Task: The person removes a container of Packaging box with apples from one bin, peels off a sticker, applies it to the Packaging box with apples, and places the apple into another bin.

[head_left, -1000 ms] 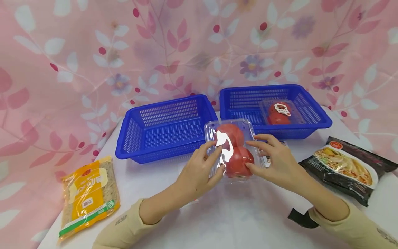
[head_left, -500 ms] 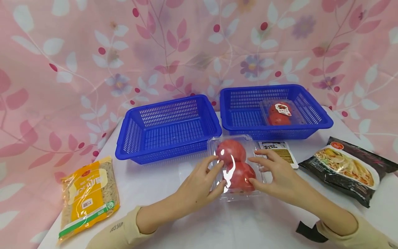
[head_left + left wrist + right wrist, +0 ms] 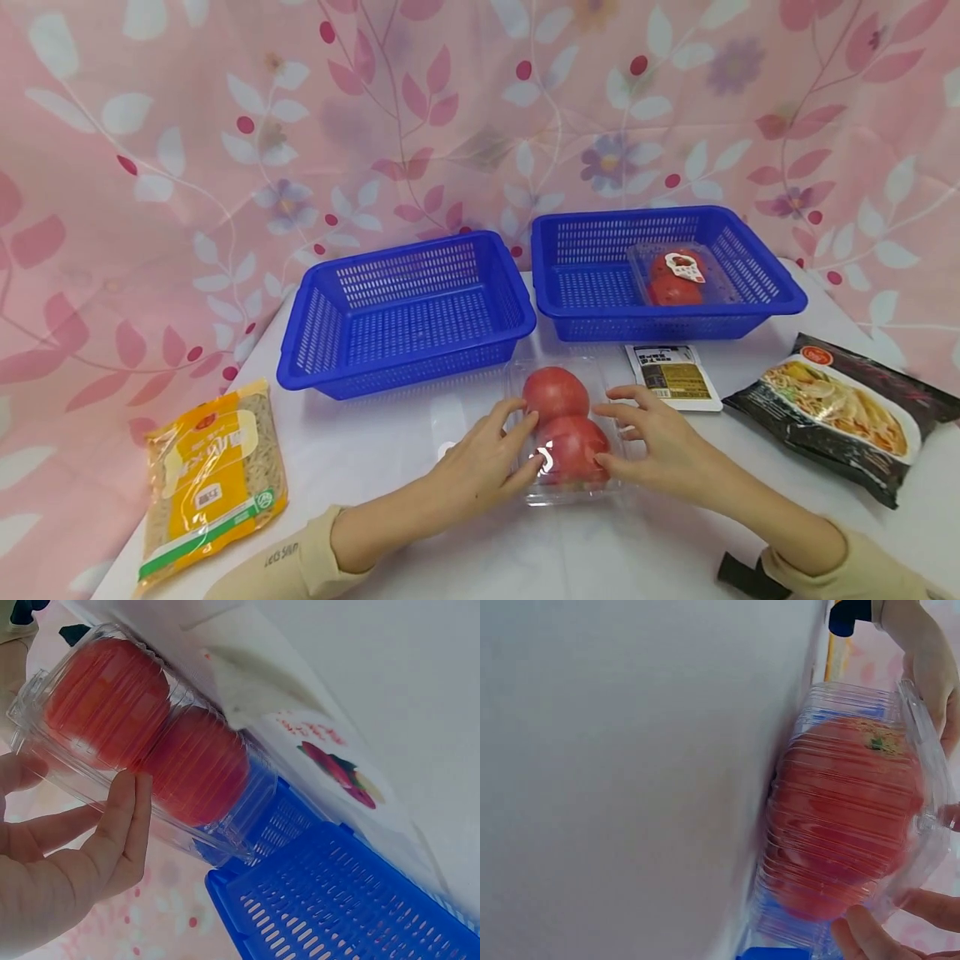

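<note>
A clear plastic box of tomatoes (image 3: 572, 450), with two large red fruits inside, lies low over the white table in front of the baskets. From its left side my left hand (image 3: 483, 454) grips the edge, thumb nearest me and fingers on the lid. My right hand (image 3: 660, 446) holds the opposite side, with fingertips along the rim. In the left wrist view the left fingers (image 3: 124, 825) press against the clear lid beside the tomatoes. The right wrist view has the ridged wall of the tomato box (image 3: 840, 817) close to the tabletop, right fingertips at its corner.
Behind stand a blue basket (image 3: 405, 367) at left and another blue basket (image 3: 667, 325) with a labelled tomato box (image 3: 678, 279) inside. A flat sachet (image 3: 675, 379) and black noodle bag (image 3: 832, 412) lie right, a yellow packet (image 3: 213, 483) left. A white printed packet (image 3: 322, 750) lies beside the box.
Both hands have brought the tomato box down and toward me, away from the baskets, and it now lies flatter. The sachet behind it has come into full view.
</note>
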The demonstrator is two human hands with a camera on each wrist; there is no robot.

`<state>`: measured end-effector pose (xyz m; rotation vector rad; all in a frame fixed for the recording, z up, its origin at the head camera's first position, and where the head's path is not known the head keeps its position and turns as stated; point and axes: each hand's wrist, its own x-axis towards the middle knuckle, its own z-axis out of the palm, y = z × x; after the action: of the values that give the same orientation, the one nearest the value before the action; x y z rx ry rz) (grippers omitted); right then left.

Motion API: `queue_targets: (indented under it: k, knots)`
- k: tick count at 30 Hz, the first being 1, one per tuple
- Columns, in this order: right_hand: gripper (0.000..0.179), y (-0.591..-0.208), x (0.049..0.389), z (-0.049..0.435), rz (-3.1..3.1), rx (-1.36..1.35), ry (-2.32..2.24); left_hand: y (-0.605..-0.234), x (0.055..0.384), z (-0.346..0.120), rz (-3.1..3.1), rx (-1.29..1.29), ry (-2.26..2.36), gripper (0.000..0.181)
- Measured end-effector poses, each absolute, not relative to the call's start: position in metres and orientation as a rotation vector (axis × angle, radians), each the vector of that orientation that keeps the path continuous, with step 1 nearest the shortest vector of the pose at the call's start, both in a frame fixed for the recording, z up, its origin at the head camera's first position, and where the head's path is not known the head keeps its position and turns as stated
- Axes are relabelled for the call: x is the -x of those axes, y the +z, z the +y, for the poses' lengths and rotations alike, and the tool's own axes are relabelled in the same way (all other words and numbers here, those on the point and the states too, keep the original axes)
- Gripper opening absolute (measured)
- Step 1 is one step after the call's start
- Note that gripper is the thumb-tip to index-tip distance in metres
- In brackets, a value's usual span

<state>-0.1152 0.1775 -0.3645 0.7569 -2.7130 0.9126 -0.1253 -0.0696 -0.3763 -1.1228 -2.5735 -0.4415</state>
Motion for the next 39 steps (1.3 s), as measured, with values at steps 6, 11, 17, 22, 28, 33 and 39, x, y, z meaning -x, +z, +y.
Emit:
queue_targets:
  k: [6, 11, 17, 22, 28, 33, 39]
  knots:
    - [0.039, -0.37, 0.118, 0.175, -2.705, -0.713, 0.948, -0.377, 0.123, -0.068, -2.636, 1.091, -0.411, 0.047]
    - [0.037, -0.369, 0.118, 0.173, -2.736, -0.674, 0.916, -0.379, 0.122, -0.068, -2.63, 1.104, -0.388, 0.047]
    - [0.031, -0.366, 0.119, 0.172, -2.756, -0.658, 0.918, -0.379, 0.123, -0.069, -2.641, 1.118, -0.36, 0.047]
    - [0.03, -0.365, 0.12, 0.171, -2.789, -0.635, 0.954, -0.376, 0.124, -0.07, -2.636, 1.139, -0.292, 0.048]
    - [0.029, -0.366, 0.12, 0.171, -2.763, -0.645, 0.97, -0.374, 0.124, -0.071, -2.632, 1.152, -0.255, 0.048]
    - [0.028, -0.366, 0.119, 0.171, -2.762, -0.643, 0.956, -0.37, 0.127, -0.076, -2.663, 1.235, -0.305, 0.05]
    - [0.027, -0.365, 0.118, 0.171, -2.771, -0.666, 0.854, -0.367, 0.127, -0.089, -2.764, 1.282, -0.401, 0.055]
